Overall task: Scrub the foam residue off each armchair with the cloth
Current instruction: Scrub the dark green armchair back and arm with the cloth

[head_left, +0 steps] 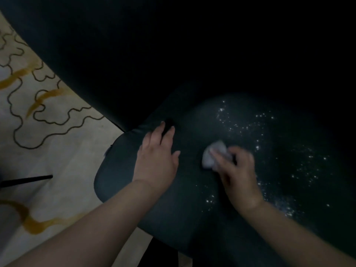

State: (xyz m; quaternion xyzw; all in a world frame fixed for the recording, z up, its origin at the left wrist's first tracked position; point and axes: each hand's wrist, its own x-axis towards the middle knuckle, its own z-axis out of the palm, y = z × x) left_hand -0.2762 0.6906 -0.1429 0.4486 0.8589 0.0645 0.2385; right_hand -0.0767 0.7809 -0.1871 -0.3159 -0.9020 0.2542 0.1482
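A dark green armchair (134, 209) fills most of the view, its seat cushion lit and its back in deep shadow. White specks of foam residue (300, 166) are scattered over the right part of the seat. My right hand (238, 176) grips a small bunched white cloth (213, 154) and presses it on the seat's middle; the hand is blurred. My left hand (158, 157) rests flat on the seat's left side, fingers spread and reaching toward the seam by the armrest.
A pale carpet (57, 160) with dark wavy outlines and ochre streaks lies to the left of the chair. A thin black rod-like leg (28, 180) juts in from the left edge above the carpet.
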